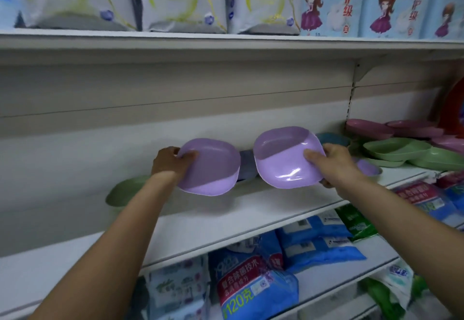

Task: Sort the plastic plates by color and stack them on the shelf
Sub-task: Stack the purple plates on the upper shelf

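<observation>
My left hand [170, 162] grips the left rim of a purple plate [213, 169], thumb on top. My right hand [331, 161] grips the right rim of a second purple plate [281, 159], which tilts toward me. Both plates hang side by side just above the white shelf [226, 216]. A bluish-purple plate [246, 166] lies on the shelf behind the gap between them. Another purple plate [367, 167] lies beyond my right hand. Green plates [401, 150] and pink plates [376, 128] lie at the right, and a teal plate [331, 139] sits behind them. One green plate [125, 190] lies at the left.
The shelf above carries white and blue packaged goods [175, 0]. Blue, red and green packets [256, 284] fill the shelves below. A bracket [356, 76] and upright divide the back wall at the right. The shelf surface in front of my arms is bare white.
</observation>
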### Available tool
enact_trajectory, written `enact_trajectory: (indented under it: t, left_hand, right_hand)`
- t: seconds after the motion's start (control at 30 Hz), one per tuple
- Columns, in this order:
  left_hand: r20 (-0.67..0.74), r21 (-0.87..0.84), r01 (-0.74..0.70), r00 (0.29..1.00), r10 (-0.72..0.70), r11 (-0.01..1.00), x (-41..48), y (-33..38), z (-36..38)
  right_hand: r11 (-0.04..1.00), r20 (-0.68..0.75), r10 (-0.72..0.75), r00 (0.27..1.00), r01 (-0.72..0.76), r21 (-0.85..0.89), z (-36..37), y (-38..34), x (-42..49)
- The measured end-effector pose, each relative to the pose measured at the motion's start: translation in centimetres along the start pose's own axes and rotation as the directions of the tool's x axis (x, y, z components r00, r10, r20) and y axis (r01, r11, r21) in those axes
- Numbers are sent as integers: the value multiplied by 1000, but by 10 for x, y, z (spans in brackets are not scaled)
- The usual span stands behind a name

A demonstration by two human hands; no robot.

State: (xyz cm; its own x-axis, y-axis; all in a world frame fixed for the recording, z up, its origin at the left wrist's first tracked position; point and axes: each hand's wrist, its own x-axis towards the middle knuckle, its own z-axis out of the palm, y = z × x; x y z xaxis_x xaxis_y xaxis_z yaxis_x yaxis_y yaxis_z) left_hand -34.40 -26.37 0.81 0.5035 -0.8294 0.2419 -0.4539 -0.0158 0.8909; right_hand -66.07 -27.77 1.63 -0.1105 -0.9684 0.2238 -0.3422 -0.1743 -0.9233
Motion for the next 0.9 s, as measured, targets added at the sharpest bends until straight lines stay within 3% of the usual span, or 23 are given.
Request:
enact_trajectory:
  t: [0.07, 0.23, 0.43, 0.63, 0.9]
  left_hand:
    - [8, -115, 21, 1000, -20, 993, -31, -7, -25]
    - [-51, -191, -40, 998, 31, 981, -114, -33, -99]
    - [-159, -45, 16, 987, -23, 999, -180, -84, -191]
    - [-254, -48, 61, 965, -71, 997, -212, -119, -273]
    - [-247, -111, 123, 958, -148, 986, -222, -173, -400]
  right_hand:
    - [999, 50, 4, 999, -6, 44, 9, -7, -32]
    - [991, 99, -38, 994, 25, 130, 42, -23, -114]
    - [991, 165, -34, 986, 12, 133, 100, -42, -196]
    - [995, 230, -37, 972, 14, 101, 150, -75, -259]
    - [998, 312, -51, 949, 38, 49, 245, -130, -329]
